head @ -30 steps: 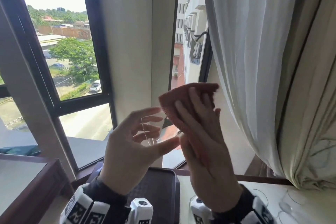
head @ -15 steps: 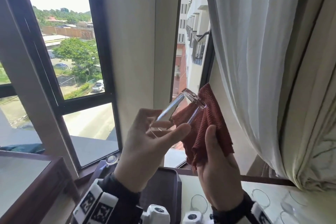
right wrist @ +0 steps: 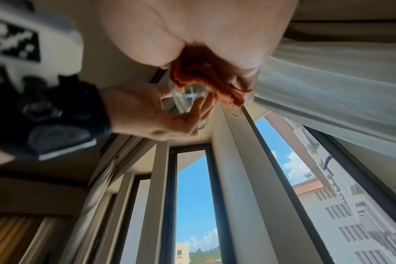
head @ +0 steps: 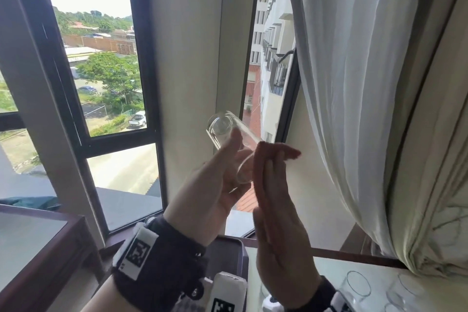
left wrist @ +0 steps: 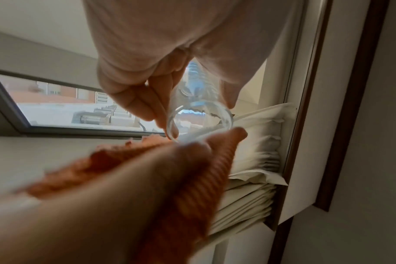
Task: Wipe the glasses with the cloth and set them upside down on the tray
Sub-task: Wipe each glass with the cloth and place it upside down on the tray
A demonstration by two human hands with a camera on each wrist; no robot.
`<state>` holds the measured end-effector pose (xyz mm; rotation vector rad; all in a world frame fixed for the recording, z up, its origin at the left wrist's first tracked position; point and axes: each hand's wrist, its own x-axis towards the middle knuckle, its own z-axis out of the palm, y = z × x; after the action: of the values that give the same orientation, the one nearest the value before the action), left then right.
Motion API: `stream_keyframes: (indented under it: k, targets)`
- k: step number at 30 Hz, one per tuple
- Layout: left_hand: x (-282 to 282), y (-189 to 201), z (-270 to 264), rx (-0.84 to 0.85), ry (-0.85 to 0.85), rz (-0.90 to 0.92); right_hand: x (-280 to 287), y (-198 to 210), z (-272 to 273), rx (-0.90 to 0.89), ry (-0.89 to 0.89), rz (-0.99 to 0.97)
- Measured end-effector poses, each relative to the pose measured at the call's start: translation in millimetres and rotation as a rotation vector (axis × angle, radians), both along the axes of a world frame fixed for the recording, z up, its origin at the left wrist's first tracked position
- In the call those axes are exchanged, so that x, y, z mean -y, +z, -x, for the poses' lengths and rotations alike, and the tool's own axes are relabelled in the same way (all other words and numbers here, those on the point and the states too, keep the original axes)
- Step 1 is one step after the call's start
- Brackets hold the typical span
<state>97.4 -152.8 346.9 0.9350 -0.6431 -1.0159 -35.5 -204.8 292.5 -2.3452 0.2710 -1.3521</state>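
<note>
1. Change: half a second ago the glass (head: pixel 229 145) pointed its base up and to the right, with the cloth (head: pixel 277 153) hanging loose behind it. Now the base faces the head camera, up and left, and the cloth is folded flat at the glass's lower end. Judged meaning: the glass has been turned for another pass, so wiping is under way and no placing has begun.
2. Left hand (head: pixel 215 192): fingers curled round the side of the glass, thumb along its near face. It holds the glass tilted in the air in front of the window.
3. Right hand (head: pixel 276 220): fingers straight and close together, the cloth pinched between them and the thumb. In the left wrist view the cloth touches the open rim of the glass; whether any cloth is inside cannot be told.
4. Tray (head: pixel 228 252): dark, low in the head view, below and between the wrists. Only a part shows, with no glass seen on that part.
5. Other glasses (head: pixel 358 284): at least 2 stand on the white counter (head: pixel 326 271) at lower right, judged unwiped.
6. Curtain (head: pixel 354 83): white, hanging just right of the hands, apart from the cloth.
</note>
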Motion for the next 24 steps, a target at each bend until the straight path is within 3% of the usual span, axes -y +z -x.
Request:
stream_keyframes:
  k: [4, 8, 13, 15, 17, 18, 20, 22, 24]
  targets:
    - [3.1, 3.2, 8.2, 0.112, -0.051, 0.040, -0.3, 3.1, -2.6, -0.129, -0.219, 0.200]
    - [-3.7, 5.9, 15.2, 0.343, -0.004, 0.150, 2.9, 12.9, -1.2, -0.227, -0.314, 0.179]
    - [-9.1, 0.5, 10.5, 0.521, -0.096, 0.201, 3.4, 17.8, 1.4, -0.165, -0.289, 0.144]
    - [-9.3, -1.6, 0.3, 0.515, -0.150, 0.211, -4.9, 31.0, 4.1, -0.156, -0.123, -0.226]
    - [-9.7, -4.4, -7.0, 0.451, -0.190, 0.185, -17.7, 45.1, 4.4, -0.116, 0.288, -0.747]
    - [-9.9, -6.0, -7.5, 0.403, -0.187, 0.167, -23.8, 49.9, 3.1, -0.073, 0.461, -0.915]
    - [-9.6, -7.5, -5.1, 0.331, -0.164, 0.141, -26.6, 47.9, -3.3, -0.021, 0.553, -1.032]
    - [-8.0, -4.6, -2.3, 0.360, -0.085, 0.109, -18.0, 36.9, -7.5, -0.067, 0.323, -0.886]
    - [-6.4, 1.2, -0.8, 0.459, 0.034, 0.056, -2.8, 24.9, -8.4, -0.160, -0.040, -0.350]
